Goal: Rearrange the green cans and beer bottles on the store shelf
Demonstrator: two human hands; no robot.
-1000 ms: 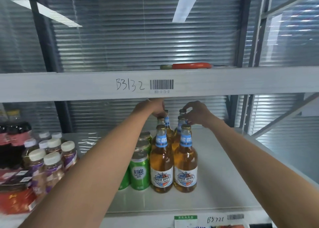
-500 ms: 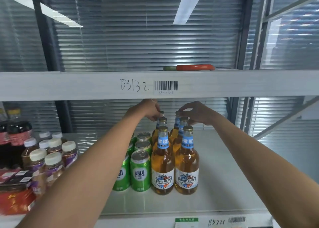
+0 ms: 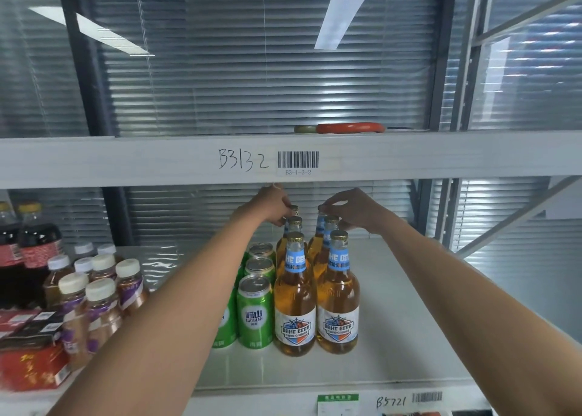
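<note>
Standing in two rows on the white shelf, amber glass beer bottles meet both hands at the rear caps: left hand pinches one, right hand the other. Ribbed green cans line up just left, touching.

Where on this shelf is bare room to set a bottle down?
Right of the beer bottles, the shelf is bare out to its right edge. A narrower strip lies in front of the green cans. Left is crowded with white-capped bottles.
</note>
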